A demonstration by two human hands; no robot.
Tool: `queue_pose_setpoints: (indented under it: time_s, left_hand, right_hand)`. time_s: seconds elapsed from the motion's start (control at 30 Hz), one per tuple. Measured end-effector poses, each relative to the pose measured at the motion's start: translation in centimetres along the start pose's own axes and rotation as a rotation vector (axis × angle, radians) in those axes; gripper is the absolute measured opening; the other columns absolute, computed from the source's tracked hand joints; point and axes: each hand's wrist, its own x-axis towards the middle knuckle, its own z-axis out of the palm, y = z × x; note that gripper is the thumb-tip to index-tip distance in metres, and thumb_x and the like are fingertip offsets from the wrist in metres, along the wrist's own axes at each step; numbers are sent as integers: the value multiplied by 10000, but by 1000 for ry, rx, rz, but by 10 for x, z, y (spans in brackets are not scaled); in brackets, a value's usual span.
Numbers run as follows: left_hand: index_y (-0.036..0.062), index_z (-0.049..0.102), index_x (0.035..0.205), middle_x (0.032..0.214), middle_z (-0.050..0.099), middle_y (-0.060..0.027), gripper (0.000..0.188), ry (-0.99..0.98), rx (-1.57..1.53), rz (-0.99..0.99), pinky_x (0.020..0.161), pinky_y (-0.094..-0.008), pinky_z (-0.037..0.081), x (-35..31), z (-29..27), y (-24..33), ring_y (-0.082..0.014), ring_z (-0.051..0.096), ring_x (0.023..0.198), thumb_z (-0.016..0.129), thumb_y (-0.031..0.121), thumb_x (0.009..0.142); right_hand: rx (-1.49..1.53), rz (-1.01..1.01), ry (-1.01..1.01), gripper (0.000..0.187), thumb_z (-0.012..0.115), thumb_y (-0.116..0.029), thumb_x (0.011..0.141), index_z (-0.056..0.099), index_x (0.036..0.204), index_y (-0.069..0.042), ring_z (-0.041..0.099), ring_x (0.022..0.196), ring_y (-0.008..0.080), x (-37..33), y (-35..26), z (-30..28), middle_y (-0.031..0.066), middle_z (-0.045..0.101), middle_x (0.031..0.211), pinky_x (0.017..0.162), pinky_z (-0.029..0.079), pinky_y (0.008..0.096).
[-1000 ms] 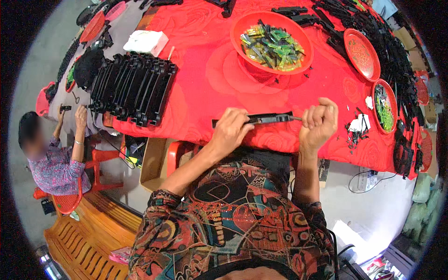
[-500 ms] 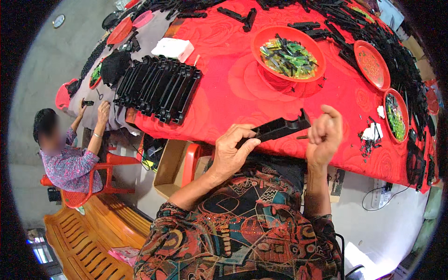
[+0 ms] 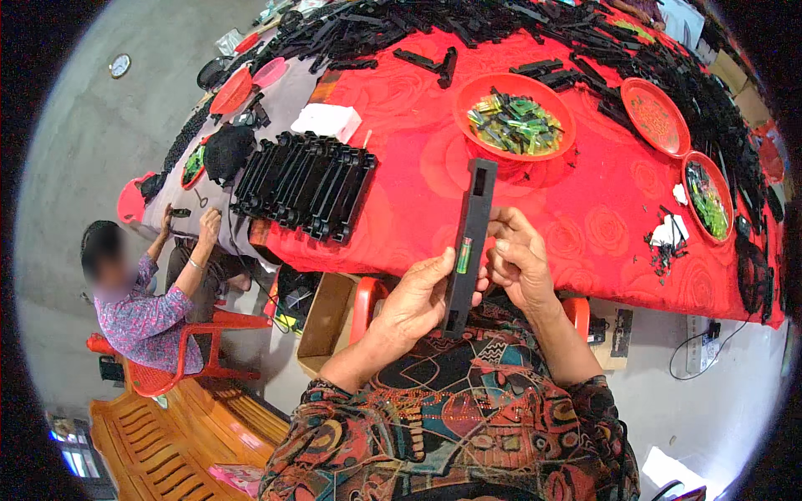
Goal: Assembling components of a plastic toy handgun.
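Observation:
Upright in front of me stands a black spirit level (image 3: 474, 209), a narrow plastic body with a small green vial (image 3: 464, 255) in its middle. My left hand (image 3: 415, 302) is closed round its lower half, thumb on the near side. Just right of it, my right hand (image 3: 520, 265) has its fingers curled inward close to the level's edge; what they hold, if anything, is hidden. Beyond my hands, a red bowl (image 3: 462, 125) carries many green and yellow vials.
A row of black level bodies (image 3: 305, 188) lies to the left by a white box (image 3: 326, 121). At right are a red tray (image 3: 656, 117) and a smaller vial bowl (image 3: 687, 179). Black parts (image 3: 376, 33) heap along the far edge. A co-worker (image 3: 150, 301) sits at left.
The level has turned from lying sideways to upright, its vial side now showing. My right hand has come left and down, close against it.

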Motion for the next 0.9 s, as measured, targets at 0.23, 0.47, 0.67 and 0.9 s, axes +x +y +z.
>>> queue_pose_setpoints:
  time_s: [0.23, 0.47, 0.67, 0.9]
  left_hand:
    - [0, 534, 1102, 979, 611, -132, 370, -1, -16, 9, 776, -367, 522, 4, 0, -2, -237, 606, 898, 491, 318, 919]
    - [-12, 550, 1087, 956, 625, -124, 382, -68, 117, 20, 750, -345, 525, 5, 1, 0, -218, 615, 869, 508, 324, 910]
    - [8, 589, 987, 893, 622, -31, 296, -146, 330, 207, 724, -225, 465, 6, 3, -1, -95, 574, 805, 540, 288, 906]
    - [39, 579, 880, 822, 583, 21, 168, -155, 422, 362, 656, -191, 404, 5, -2, 1, -43, 502, 727, 591, 207, 883]
  right_hand:
    - [98, 121, 19, 315, 568, -143, 843, 458, 1114, -24, 353, 413, 3, 7, 9, -6, 51, 591, 888, 337, 247, 139]
    - [105, 103, -32, 293, 592, -155, 832, 464, 1078, -61, 555, 526, 83, -2, 6, 0, 52, 578, 882, 384, 417, 174]
    - [-114, -89, 12, 447, 658, -196, 778, 441, 1120, -7, 584, 689, 104, -11, -2, 16, 77, 541, 1011, 537, 491, 228]
    - [-288, -258, 17, 472, 652, -231, 781, 444, 1118, 26, 539, 647, 59, -12, 0, 20, 93, 532, 1037, 487, 423, 180]
